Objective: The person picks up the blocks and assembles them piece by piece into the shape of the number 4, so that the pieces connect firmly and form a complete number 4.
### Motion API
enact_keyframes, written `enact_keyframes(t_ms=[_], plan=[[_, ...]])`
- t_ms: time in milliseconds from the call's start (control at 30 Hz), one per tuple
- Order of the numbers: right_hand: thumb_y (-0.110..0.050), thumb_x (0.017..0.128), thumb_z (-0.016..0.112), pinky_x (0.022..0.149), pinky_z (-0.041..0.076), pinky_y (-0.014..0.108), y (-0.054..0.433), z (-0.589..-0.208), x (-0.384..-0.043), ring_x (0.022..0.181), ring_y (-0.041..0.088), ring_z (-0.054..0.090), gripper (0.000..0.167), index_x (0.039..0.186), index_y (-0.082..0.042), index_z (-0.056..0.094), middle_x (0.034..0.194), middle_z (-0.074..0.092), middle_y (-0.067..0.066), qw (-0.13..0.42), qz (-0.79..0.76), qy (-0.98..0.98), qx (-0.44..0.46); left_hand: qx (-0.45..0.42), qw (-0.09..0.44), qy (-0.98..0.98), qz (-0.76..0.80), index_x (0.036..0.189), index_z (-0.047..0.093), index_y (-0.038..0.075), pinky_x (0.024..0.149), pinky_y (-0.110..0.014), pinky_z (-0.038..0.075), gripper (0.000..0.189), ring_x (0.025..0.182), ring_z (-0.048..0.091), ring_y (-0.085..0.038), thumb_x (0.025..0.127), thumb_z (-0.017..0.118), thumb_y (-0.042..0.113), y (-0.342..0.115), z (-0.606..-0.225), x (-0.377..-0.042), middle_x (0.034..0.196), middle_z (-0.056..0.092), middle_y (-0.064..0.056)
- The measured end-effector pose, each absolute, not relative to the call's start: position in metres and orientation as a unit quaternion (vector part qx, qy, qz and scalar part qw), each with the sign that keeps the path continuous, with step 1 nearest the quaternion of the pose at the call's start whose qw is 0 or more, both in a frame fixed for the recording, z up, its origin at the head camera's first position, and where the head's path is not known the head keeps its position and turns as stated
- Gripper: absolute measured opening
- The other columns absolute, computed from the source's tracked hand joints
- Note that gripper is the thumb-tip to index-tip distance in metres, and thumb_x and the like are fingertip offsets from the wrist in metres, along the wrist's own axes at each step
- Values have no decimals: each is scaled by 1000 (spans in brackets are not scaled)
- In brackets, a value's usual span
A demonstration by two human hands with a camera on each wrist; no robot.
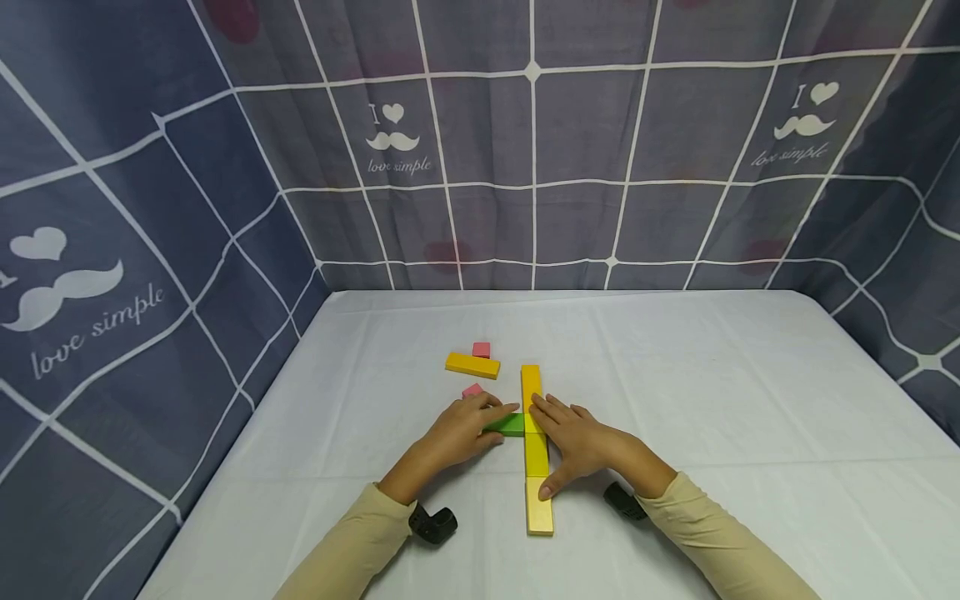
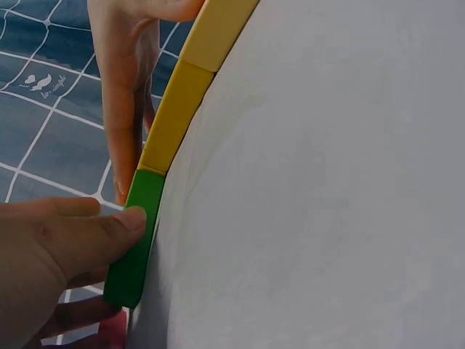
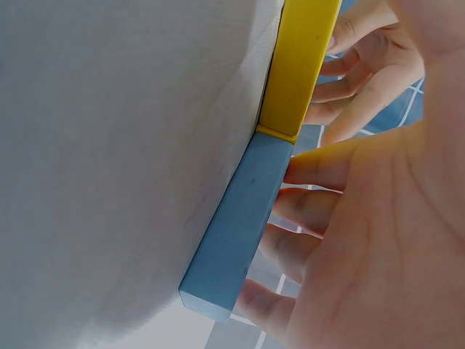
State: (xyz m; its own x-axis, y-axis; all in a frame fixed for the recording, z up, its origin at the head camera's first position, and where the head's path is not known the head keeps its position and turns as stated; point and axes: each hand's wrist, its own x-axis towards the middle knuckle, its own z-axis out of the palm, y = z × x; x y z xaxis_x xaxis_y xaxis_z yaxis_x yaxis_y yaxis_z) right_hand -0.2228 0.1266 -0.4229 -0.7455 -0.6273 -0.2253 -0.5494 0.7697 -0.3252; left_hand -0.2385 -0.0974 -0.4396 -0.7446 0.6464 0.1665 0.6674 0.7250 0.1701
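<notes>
Three long blocks lie end to end in a line: an orange-yellow block (image 1: 531, 382), a yellow block (image 1: 536, 456) and a pale yellow block (image 1: 539, 512). A green block (image 1: 512, 426) juts out to their left. My left hand (image 1: 456, 432) pinches this green block between thumb and fingers. Along the line's right side, my right hand (image 1: 585, 437) has its fingers extended against the orange-yellow block, its thumb touching the pale yellow one. The right wrist view shows those fingertips touching a block face that looks blue (image 3: 236, 225), adjoining a yellow face (image 3: 299, 69).
Another orange-yellow block (image 1: 472, 365) lies farther back on the white table (image 1: 712, 375), with a pink block (image 1: 482, 349) behind it. A second pink block (image 1: 472, 389) sits just beyond my left hand, partly covered. Dark grid-patterned curtains (image 1: 480, 225) enclose the table.
</notes>
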Motion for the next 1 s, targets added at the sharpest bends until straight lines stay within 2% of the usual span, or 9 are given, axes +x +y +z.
enact_keyframes(t_ms=[400, 600, 867, 1000], plan=[[-66, 59, 71, 108, 16, 55, 128, -423, -223, 140, 34, 7, 120, 144, 1, 17, 153, 9, 16, 161, -130, 923, -323, -336, 52, -932, -123, 131, 52, 24, 86, -34, 45, 55, 104, 53, -16, 80, 66, 40, -102, -436, -242, 115, 56, 0], [-65, 60, 70, 108, 17, 55, 127, -422, -222, 141, 33, 7, 119, 145, -1, 18, 153, 10, 15, 161, -128, 924, -322, -327, 52, -932, -147, 132, 50, 24, 88, -36, 45, 56, 106, 53, -19, 81, 65, 39, -107, -435, -245, 118, 56, -2], [-65, 60, 71, 108, 17, 55, 126, -423, -222, 141, 34, 8, 118, 144, 0, 18, 153, 10, 15, 160, -128, 924, -323, -311, 71, -932, -172, 133, 48, 22, 85, -38, 45, 58, 102, 52, -21, 80, 66, 37, -114, -434, -250, 118, 55, -4], [-64, 61, 71, 108, 16, 55, 127, -423, -222, 141, 34, 8, 118, 144, 0, 18, 153, 10, 16, 160, -129, 924, -323, -294, 76, -939, -162, 133, 49, 23, 85, -39, 45, 57, 101, 52, -21, 81, 64, 40, -117, -436, -253, 119, 54, -4]])
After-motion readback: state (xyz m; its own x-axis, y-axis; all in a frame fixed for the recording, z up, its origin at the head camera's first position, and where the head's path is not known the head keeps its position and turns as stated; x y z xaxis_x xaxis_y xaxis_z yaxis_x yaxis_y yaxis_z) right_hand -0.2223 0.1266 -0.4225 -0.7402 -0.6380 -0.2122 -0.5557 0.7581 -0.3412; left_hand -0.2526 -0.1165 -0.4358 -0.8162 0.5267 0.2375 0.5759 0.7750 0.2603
